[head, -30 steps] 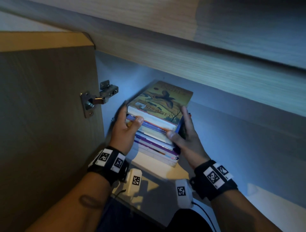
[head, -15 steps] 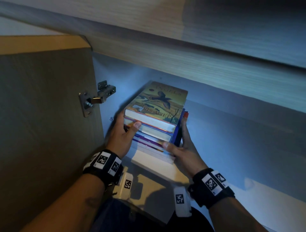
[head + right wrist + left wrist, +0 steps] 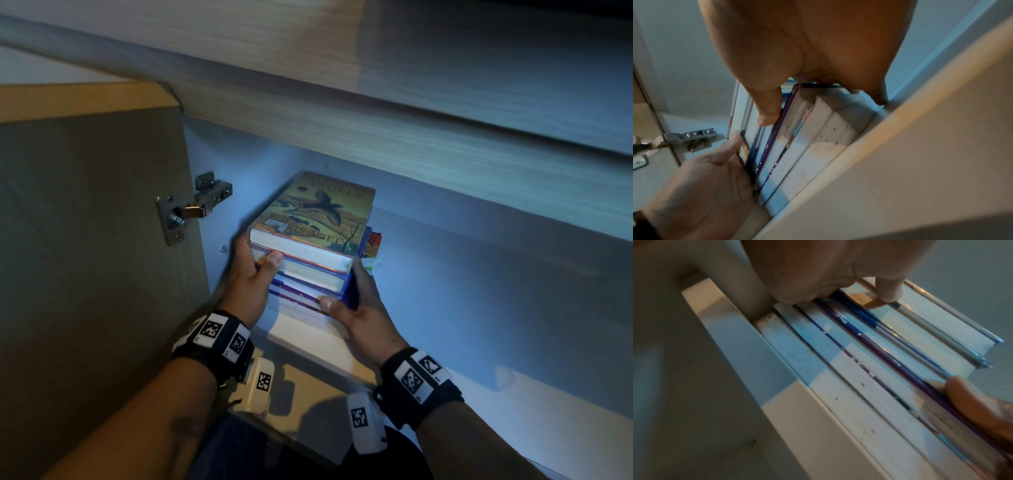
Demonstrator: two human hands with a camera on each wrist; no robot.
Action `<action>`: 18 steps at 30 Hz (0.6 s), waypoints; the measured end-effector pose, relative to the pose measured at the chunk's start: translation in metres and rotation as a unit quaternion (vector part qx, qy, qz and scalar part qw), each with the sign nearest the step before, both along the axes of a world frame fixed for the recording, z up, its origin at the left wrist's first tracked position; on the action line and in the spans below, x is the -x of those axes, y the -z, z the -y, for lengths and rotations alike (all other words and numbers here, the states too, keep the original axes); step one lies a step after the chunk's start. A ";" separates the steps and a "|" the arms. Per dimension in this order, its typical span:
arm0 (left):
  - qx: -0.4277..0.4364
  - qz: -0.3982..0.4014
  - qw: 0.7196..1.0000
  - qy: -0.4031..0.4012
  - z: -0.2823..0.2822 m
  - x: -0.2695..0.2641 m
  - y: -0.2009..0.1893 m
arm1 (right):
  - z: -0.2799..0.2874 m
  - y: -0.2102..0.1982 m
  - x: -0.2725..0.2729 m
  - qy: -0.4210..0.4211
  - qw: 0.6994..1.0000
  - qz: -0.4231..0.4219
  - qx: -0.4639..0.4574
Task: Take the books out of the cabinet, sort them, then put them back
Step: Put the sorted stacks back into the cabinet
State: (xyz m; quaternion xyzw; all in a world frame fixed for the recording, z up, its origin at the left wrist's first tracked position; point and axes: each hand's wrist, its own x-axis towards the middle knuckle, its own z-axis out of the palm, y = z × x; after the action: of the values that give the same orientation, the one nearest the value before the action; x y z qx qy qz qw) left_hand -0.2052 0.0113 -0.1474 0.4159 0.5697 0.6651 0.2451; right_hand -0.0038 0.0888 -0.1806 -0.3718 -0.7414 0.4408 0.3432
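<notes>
A stack of several books (image 3: pixel 310 270) lies flat on the cabinet shelf (image 3: pixel 308 342), near its left inner wall. The top book (image 3: pixel 322 212) has a yellow cover with a flying bird. My left hand (image 3: pixel 255 274) grips the stack's left side, its thumb on the front page edges (image 3: pixel 859 369). My right hand (image 3: pixel 361 305) holds the right side, fingers running up the spines and thumb low on the front page edges (image 3: pixel 807 146). Both sets of fingers are mostly hidden behind the stack.
The open cabinet door (image 3: pixel 85 257) stands close on the left, with a metal hinge (image 3: pixel 191 212) beside my left hand. A wooden top panel (image 3: pixel 376 113) overhangs the opening. To the right of the stack the shelf (image 3: pixel 496 325) runs on.
My right hand has slid lower along the stack's right side, so its thumb now sits near the bottom books. The left hand keeps its grip on the left side.
</notes>
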 end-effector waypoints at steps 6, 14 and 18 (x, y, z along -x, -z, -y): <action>0.038 -0.036 0.998 -0.033 0.003 -0.001 0.001 | 0.000 0.002 0.002 -0.003 1.000 -0.009 -0.007; 0.029 -0.053 0.996 -0.064 -0.003 -0.003 0.000 | 0.012 -0.008 0.007 0.006 0.999 -0.053 -0.008; 0.038 -0.050 0.996 -0.064 -0.003 -0.002 0.003 | 0.013 -0.006 0.008 0.032 0.999 -0.017 -0.025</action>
State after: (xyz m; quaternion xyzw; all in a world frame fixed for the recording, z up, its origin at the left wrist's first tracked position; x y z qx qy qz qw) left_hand -0.2032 0.0145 -0.1506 0.4017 0.6314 0.6356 0.1895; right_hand -0.0113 0.0754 -0.1747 -0.3795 -0.7339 0.4169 0.3789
